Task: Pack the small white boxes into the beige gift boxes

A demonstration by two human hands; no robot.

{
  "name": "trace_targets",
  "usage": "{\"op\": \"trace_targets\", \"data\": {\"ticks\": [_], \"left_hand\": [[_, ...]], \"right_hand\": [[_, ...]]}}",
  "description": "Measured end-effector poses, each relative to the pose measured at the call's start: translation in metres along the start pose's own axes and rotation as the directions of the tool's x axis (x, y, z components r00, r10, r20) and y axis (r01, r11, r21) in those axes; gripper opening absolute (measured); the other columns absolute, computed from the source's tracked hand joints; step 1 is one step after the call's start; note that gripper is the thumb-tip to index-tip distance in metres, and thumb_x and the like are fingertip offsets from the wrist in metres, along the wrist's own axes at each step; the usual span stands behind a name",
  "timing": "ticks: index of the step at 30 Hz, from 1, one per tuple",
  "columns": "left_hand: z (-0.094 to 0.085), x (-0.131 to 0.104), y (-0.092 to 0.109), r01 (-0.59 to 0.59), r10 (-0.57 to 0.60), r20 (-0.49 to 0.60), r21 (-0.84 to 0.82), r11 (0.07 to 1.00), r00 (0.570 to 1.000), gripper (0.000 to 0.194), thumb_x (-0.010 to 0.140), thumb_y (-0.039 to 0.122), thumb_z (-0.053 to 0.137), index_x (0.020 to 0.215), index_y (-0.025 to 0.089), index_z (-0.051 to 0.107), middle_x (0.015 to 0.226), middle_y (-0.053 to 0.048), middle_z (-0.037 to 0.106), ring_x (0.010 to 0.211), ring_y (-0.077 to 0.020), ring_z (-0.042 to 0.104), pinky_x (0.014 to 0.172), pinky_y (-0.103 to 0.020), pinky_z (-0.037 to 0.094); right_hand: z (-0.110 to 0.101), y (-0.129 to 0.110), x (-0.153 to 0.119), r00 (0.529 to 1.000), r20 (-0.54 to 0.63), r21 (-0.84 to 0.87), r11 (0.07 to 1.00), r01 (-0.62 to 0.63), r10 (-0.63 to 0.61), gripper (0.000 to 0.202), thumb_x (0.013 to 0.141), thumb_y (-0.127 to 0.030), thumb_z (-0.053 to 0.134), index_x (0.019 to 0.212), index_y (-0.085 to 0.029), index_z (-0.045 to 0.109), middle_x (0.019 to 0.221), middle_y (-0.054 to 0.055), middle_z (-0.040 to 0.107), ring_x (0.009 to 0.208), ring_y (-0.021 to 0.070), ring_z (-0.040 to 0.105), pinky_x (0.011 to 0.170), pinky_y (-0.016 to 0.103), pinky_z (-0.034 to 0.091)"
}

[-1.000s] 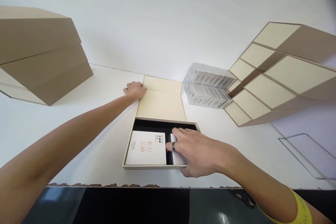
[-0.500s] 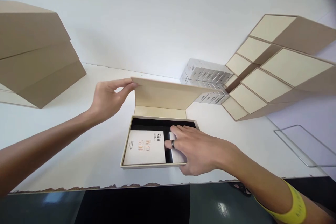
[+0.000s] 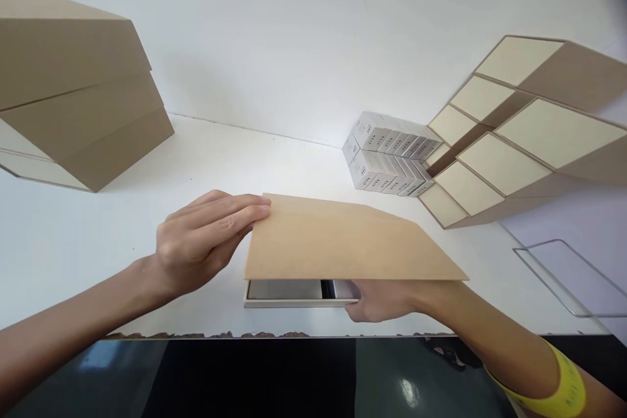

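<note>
A shallow cream box (image 3: 298,304) lies near the table's front edge, its tan lid (image 3: 337,241) tilted low over it. My left hand (image 3: 213,238) has its fingers together on the lid's left edge. Under the lid reaches my right hand (image 3: 385,299), at the box's right end; its fingers are mostly hidden by the lid. Through the gap show a pale carton (image 3: 284,289) on the left and part of a second one (image 3: 343,289) beside my right hand, with a dark strip between them.
Large tan boxes (image 3: 73,65) are stacked at the left. Small white cartons (image 3: 386,150) stand in rows at the back, against a stack of cream-ended boxes (image 3: 504,163) on the right. A wire frame (image 3: 563,277) is at the far right. The table's front edge (image 3: 269,336) is chipped.
The lid has swung down toward me and now covers most of the box. My left hand has moved lower with it. My right hand remains at the right end.
</note>
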State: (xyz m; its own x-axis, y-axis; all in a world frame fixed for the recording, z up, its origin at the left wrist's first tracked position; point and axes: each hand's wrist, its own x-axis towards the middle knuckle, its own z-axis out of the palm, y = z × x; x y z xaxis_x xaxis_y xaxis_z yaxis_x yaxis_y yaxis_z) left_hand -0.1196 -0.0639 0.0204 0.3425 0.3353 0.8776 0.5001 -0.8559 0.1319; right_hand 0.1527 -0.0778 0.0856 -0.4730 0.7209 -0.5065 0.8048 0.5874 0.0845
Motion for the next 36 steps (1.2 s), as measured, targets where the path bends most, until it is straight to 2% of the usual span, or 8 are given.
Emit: {"op": "trace_targets", "data": {"ticks": [3,12,17,21,26,30,33,36], "left_hand": [[-0.004,-0.001,0.004,-0.020,0.020,0.003,0.018,1.000,1.000,0.059,0.083,-0.006,0.066,0.133,0.024,0.062,0.107,-0.007,0.078,0.092,-0.0213,0.076,0.073,-0.034,0.063],[-0.001,-0.006,0.004,-0.018,0.018,0.005,0.016,1.000,1.000,0.044,0.083,-0.007,0.065,0.121,0.015,0.067,0.104,-0.012,0.078,0.090,-0.0218,0.076,0.073,-0.034,0.062],[-0.003,-0.004,0.007,-0.006,0.006,0.005,-0.006,1.000,1.000,0.047,0.085,-0.005,0.064,0.126,0.018,0.065,0.108,-0.009,0.078,0.094,-0.0216,0.076,0.076,-0.034,0.063],[-0.005,-0.003,0.009,0.004,-0.005,0.019,0.024,1.000,1.000,0.051,0.087,-0.002,0.064,0.130,0.025,0.063,0.110,-0.005,0.078,0.093,-0.0196,0.076,0.077,-0.034,0.064],[-0.005,-0.006,0.006,0.010,-0.011,0.034,0.031,0.999,0.999,0.053,0.088,-0.002,0.064,0.132,0.026,0.062,0.111,-0.005,0.077,0.095,-0.0194,0.076,0.079,-0.035,0.065],[-0.005,-0.007,0.003,-0.005,0.004,0.040,0.035,0.999,0.999,0.050,0.086,-0.004,0.065,0.129,0.021,0.064,0.111,-0.008,0.077,0.097,-0.0200,0.075,0.081,-0.034,0.064],[-0.011,-0.006,0.005,-0.010,0.007,0.065,0.043,0.999,0.998,0.048,0.086,-0.004,0.065,0.128,0.019,0.065,0.110,-0.009,0.077,0.096,-0.0195,0.075,0.081,-0.033,0.063],[-0.030,-0.009,0.007,-0.056,0.059,0.211,-0.019,0.998,0.976,0.050,0.086,0.001,0.068,0.133,0.018,0.061,0.117,-0.010,0.075,0.102,-0.0206,0.073,0.085,-0.033,0.063]], "right_hand": [[0.004,-0.003,-0.005,0.998,0.015,0.002,0.998,-0.059,0.059,0.018,0.068,-0.035,0.064,0.061,-0.021,0.055,0.063,0.004,0.060,0.061,0.0223,0.051,0.063,0.042,0.040],[0.009,-0.006,-0.013,0.990,-0.132,-0.037,0.998,0.053,-0.057,0.006,0.076,-0.028,0.060,0.074,-0.024,0.056,0.085,0.007,0.064,0.083,0.0315,0.057,0.070,0.043,0.041],[0.014,-0.010,-0.011,0.996,-0.056,-0.020,0.997,-0.077,0.076,0.021,0.078,-0.037,0.060,0.064,-0.022,0.053,0.073,0.008,0.060,0.072,0.0291,0.055,0.067,0.045,0.043],[0.008,-0.014,-0.013,0.988,-0.092,-0.004,0.992,-0.124,0.123,0.020,0.075,-0.036,0.065,0.069,-0.023,0.052,0.085,0.008,0.064,0.082,0.0327,0.057,0.071,0.048,0.046],[0.010,-0.011,-0.018,0.997,-0.083,0.060,0.998,0.014,-0.009,0.019,0.077,-0.030,0.069,0.094,-0.027,0.061,0.108,0.007,0.066,0.097,0.0365,0.060,0.078,0.049,0.049],[0.019,-0.006,-0.028,0.999,0.031,0.322,0.946,-0.026,0.017,0.037,0.080,-0.032,0.069,0.117,-0.032,0.064,0.118,0.005,0.067,0.106,0.0352,0.064,0.080,0.044,0.053],[0.034,-0.011,-0.045,0.996,-0.093,0.418,0.908,0.025,0.016,0.042,0.088,-0.041,0.064,0.130,-0.041,0.060,0.135,0.001,0.063,0.119,0.0343,0.061,0.094,0.046,0.051],[0.052,-0.023,-0.071,0.976,-0.199,0.468,0.867,0.171,-0.085,0.031,0.095,-0.040,0.057,0.125,-0.041,0.064,0.133,0.001,0.064,0.114,0.0301,0.064,0.093,0.042,0.053]]}}
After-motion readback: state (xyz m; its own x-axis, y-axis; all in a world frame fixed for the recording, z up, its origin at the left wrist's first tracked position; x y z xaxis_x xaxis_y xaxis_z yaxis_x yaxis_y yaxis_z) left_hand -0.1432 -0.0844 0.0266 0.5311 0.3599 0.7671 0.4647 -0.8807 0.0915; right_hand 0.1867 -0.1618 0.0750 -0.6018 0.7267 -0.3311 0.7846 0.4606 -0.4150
